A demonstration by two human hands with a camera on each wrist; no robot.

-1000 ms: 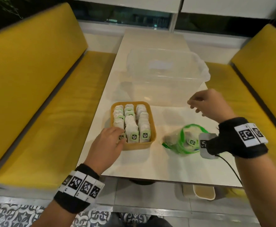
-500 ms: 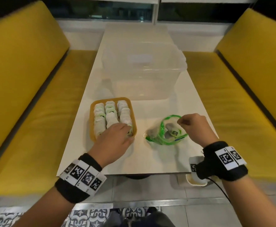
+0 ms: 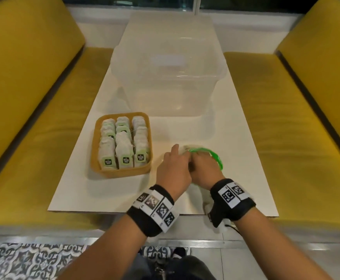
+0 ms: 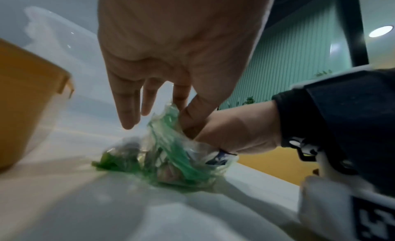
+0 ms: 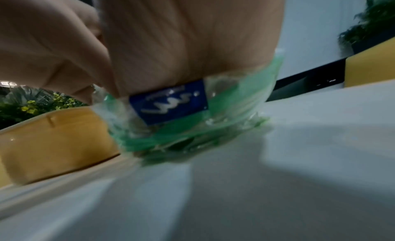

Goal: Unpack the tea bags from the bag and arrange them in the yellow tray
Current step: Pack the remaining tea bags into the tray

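The yellow tray [image 3: 122,173] holds three rows of tea bags [image 3: 122,146] with green tags facing me. Right of it on the white table lies the clear plastic bag [image 3: 215,156] with a green rim. My left hand [image 3: 177,158] pinches the bag's [image 4: 171,156] rim between thumb and forefinger [image 4: 181,100], its other fingers straight. My right hand [image 3: 201,166] reaches inside the bag [image 5: 224,122], with its fingers hidden by plastic and a blue label [image 5: 169,102]. Whatever lies inside the bag is blurred.
A large clear plastic bin [image 3: 169,77] stands behind the tray and bag in the middle of the table [image 3: 245,188]. Yellow benches [image 3: 23,138] run along both sides. The tray's side wall [image 5: 53,139] is close to the bag's left.
My left hand left the front of the tray and moved right to pinch the bag's rim. My right hand came down from above the table and went into the bag.
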